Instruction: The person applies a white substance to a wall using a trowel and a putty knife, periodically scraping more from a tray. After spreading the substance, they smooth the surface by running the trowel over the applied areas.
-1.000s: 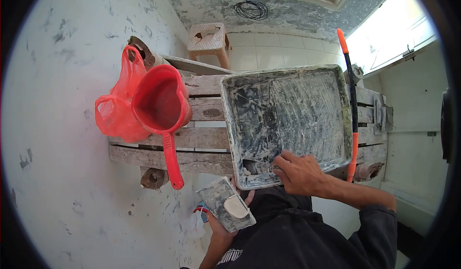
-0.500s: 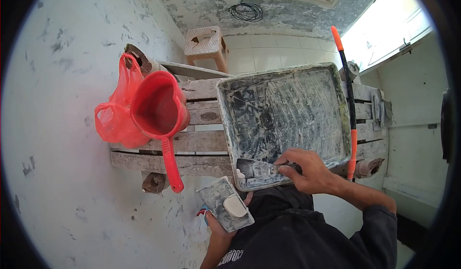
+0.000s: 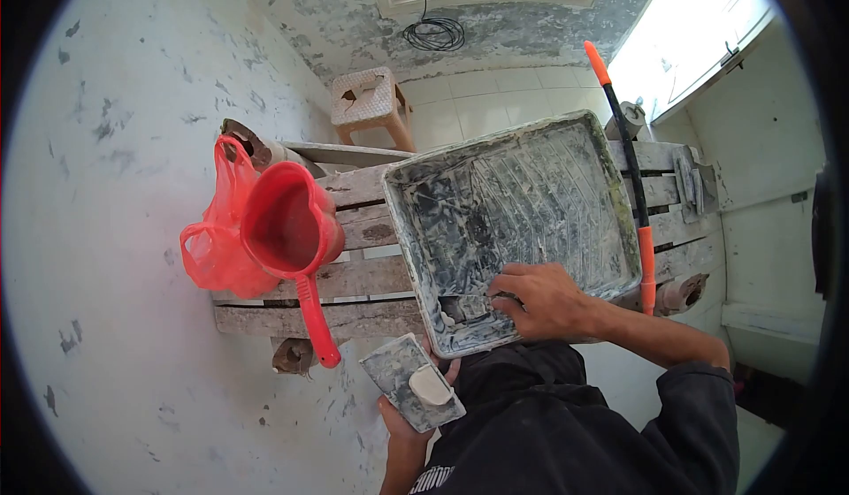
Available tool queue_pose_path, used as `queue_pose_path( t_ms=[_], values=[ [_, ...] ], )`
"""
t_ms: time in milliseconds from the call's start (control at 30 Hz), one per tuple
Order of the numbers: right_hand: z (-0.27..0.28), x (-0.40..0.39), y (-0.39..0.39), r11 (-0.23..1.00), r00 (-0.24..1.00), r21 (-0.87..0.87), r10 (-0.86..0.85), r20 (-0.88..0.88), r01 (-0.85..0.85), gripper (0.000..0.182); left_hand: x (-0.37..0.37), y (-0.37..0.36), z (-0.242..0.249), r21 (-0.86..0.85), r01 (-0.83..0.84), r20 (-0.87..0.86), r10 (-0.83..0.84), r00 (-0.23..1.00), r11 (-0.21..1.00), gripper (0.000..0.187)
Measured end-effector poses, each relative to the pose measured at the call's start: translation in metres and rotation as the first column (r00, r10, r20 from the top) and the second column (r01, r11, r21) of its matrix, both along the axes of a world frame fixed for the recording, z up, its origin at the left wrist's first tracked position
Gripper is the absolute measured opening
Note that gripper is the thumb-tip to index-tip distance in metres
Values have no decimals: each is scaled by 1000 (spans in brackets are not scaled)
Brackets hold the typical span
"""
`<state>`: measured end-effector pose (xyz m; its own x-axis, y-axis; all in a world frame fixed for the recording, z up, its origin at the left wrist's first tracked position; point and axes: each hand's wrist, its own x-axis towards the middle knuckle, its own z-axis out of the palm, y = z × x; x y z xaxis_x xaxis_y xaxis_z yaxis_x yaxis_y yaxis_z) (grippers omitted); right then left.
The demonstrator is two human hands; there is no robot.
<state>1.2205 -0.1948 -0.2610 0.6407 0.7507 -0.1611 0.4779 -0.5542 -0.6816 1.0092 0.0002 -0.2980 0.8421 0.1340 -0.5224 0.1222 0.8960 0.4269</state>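
My left hand (image 3: 403,420) grips a small grey-smeared rectangular plate (image 3: 389,371) by its lower edge, close to my body. A smooth lump of white putty (image 3: 430,386) sits on that plate. Closed around a putty knife (image 3: 460,308), my right hand (image 3: 550,302) is over the near left part of a large paint tray (image 3: 557,203). A little white putty shows at the blade's left end, and the fingers cover the knife's handle. Dried grey and white residue coats the ribbed tray.
The tray rests on a slatted wooden bench (image 3: 371,278). A red dipper (image 3: 292,221) and a red plastic bag (image 3: 217,261) are at its left. An orange-and-black pole (image 3: 629,159) leans along the tray's right side. Beyond stand a stool (image 3: 363,88) and a coiled cable (image 3: 433,34).
The knife blade has turned lower and flatter inside the tray, and my right hand has shifted slightly left and up. The left hand keeps hold of the plate. The whole view has tilted a little.
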Motion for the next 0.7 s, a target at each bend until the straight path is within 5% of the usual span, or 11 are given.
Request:
queue_pose_path(
  t_ms=[200, 300, 367, 467, 700],
  values=[
    [29, 19, -17, 997, 999, 57, -44, -17, 44, 14, 6, 10, 4, 38, 61, 138, -66, 988, 997, 89],
    [17, 22, -21, 990, 990, -89, -101, 94, 109, 14, 13, 18, 5, 157, 110, 46, -118, 992, 981, 87],
    [9, 19, -16, 990, 996, -122, -56, 72, 65, 15, 22, 21, 1, 196, 92, 220, -136, 966, 976, 86],
    [3, 14, -4, 991, 997, -123, -51, 50, 56, 16, 28, 24, 5, 47, 66, 231, -75, 970, 997, 86],
    [-2, 26, 11, 1000, 1000, 0, -2, 21, 2, 14, 29, 32, 4, 17, 84, 144, -86, 986, 996, 84]
  ],
)
